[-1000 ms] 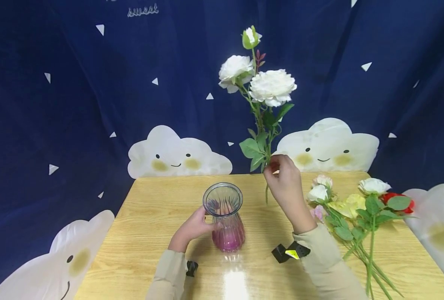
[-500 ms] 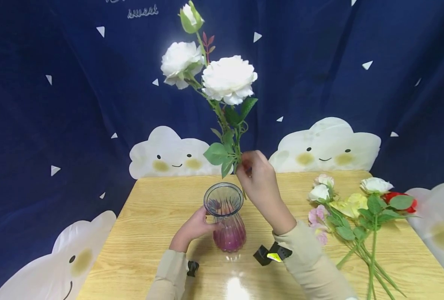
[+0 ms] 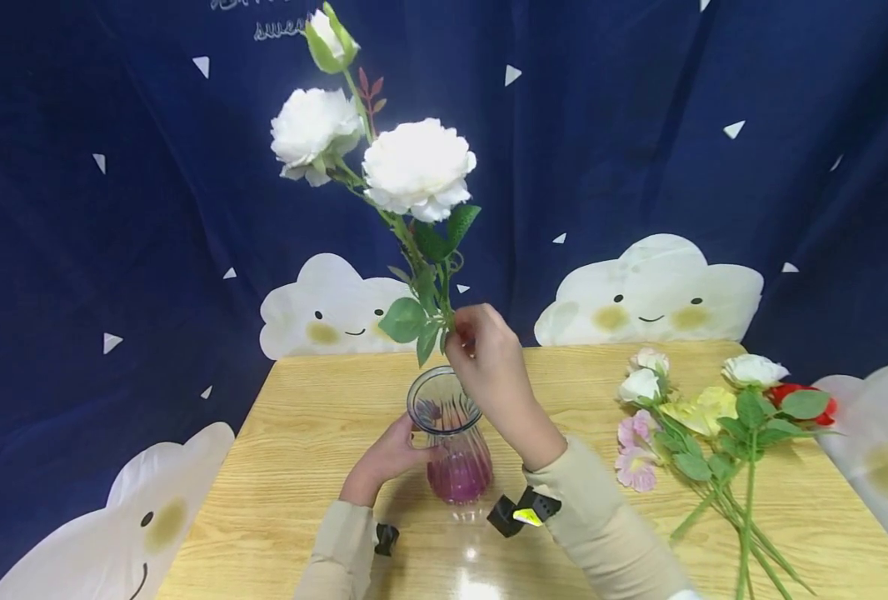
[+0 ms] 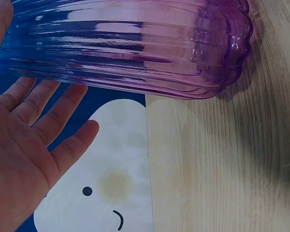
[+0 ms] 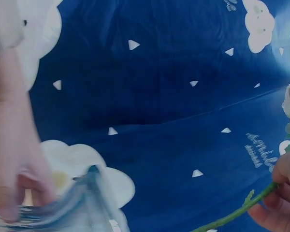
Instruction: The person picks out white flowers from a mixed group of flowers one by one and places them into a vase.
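Observation:
A ribbed glass vase (image 3: 459, 471), clear above and pink-purple below, stands upright on the table. My left hand (image 3: 386, 458) holds it from the left, thumb in front; in the left wrist view, the fingers (image 4: 63, 113) reach against the vase's side. Above the vase's rim, my right hand (image 3: 492, 371) pinches the stem of a white artificial flower spray (image 3: 420, 171) with two full blooms, a bud and green leaves. The spray leans left. The right wrist view shows the green stem (image 5: 237, 212) between thumb and fingers; whether its lower end is inside the vase I cannot tell.
On the right of the wooden table (image 3: 301, 417) lies a pile of artificial flowers: pink (image 3: 636, 467), yellow (image 3: 702, 411), white (image 3: 753, 371) and red, with long green stems (image 3: 747, 517). A dark blue curtain (image 3: 601, 125) with cloud prints hangs behind the table.
My right hand has carried the white flower spray leftward to above the vase's mouth, and the spray now leans further left. The left hand and vase have stayed in place.

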